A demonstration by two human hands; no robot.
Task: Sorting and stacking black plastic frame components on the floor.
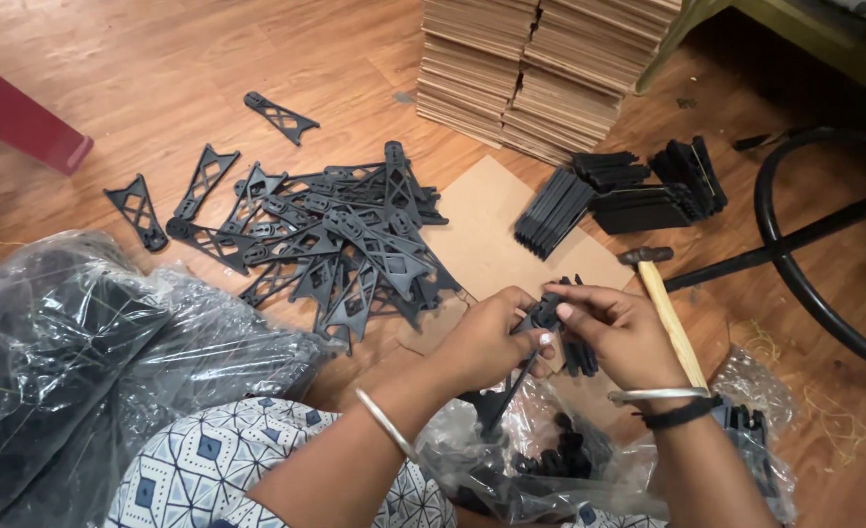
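Note:
My left hand (487, 342) and my right hand (621, 334) meet over the floor, both gripping one black plastic bracket (540, 318). Its long end points down toward me between my wrists. A pile of black lattice brackets (345, 244) lies spread on the wood floor to the left of my hands. Just right of my right hand lies a hammer (666, 311) with a wooden handle. Under my wrists sits an open clear plastic bag (535, 460) with small black parts inside.
Rows of stacked black flat parts (619, 196) lie on and beside a cardboard sheet (487, 230). A stack of cardboard sheets (540, 68) stands behind. A big plastic bag of black parts (71, 352) fills the lower left. A black curved tube frame (804, 244) is at right.

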